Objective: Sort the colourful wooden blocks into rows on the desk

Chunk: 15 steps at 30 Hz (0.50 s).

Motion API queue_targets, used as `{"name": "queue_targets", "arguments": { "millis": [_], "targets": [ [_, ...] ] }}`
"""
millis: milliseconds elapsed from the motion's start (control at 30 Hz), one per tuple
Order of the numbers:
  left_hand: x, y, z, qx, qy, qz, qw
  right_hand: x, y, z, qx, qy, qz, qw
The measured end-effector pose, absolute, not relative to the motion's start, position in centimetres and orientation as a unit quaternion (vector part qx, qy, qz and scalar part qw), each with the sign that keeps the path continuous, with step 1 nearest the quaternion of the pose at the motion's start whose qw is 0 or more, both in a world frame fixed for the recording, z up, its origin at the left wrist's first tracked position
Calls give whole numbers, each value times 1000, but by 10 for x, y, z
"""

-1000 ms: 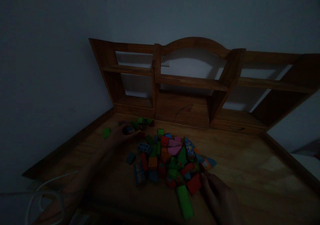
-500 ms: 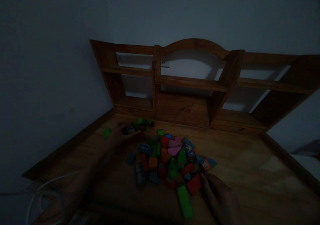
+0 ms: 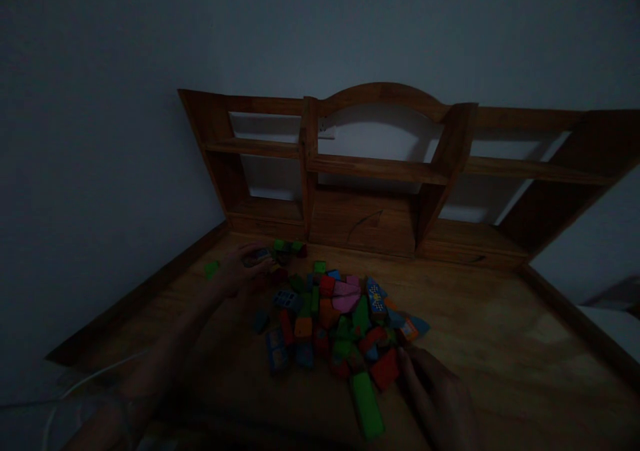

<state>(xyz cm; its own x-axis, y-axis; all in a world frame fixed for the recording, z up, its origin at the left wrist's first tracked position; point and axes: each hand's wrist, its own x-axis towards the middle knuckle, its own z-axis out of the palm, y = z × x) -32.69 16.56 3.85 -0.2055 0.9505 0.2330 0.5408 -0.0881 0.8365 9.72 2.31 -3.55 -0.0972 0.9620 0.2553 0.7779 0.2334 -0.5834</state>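
A pile of painted toy blocks lies on the wooden desk, in dim light. At the pile's far left, my left hand point(image 3: 239, 269) curls its fingers and thumb around a dark block with a bluish face point(image 3: 262, 255). My right hand point(image 3: 440, 387) is at the near right edge of the pile, its fingers bent and close together. Its fingertips are beside a red block point(image 3: 385, 369); what they hold, if anything, is hidden. A long green block point(image 3: 367, 404) lies to the left of that hand. Pink half-round blocks point(image 3: 346, 296) sit mid-pile.
A wooden shelf unit point(image 3: 375, 169) stands along the desk's back against the wall. One green block point(image 3: 211, 269) lies apart at the left. A white cable point(image 3: 107, 369) runs by my left forearm. Raised wooden edging point(image 3: 575, 317) borders the desk's right side.
My left hand has shifted slightly, with the dark block still at its fingers. My right hand stays almost in place by the red block. The whole view has moved a little.
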Motion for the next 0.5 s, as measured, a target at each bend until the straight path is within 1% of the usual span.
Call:
{"name": "queue_targets", "arguments": {
  "millis": [100, 200, 300, 400, 500],
  "targets": [
    [-301, 150, 46, 604, 611, 435, 269, 95, 22, -33, -604, -719, 154, 309],
    [-270, 130, 43, 604, 593, 434, 308, 92, 21, -30, -609, -712, 165, 308],
    [-240, 115, 32, 536, 583, 480, 378, 91, 21, -29, -610, -710, 170, 307],
    [-218, 109, 22, 483, 621, 498, 364, 92, 21, -32, -608, -712, 167, 308],
    [-205, 112, 19, 495, 626, 502, 333, 94, 22, -35, -610, -712, 160, 308]
  ]
}}
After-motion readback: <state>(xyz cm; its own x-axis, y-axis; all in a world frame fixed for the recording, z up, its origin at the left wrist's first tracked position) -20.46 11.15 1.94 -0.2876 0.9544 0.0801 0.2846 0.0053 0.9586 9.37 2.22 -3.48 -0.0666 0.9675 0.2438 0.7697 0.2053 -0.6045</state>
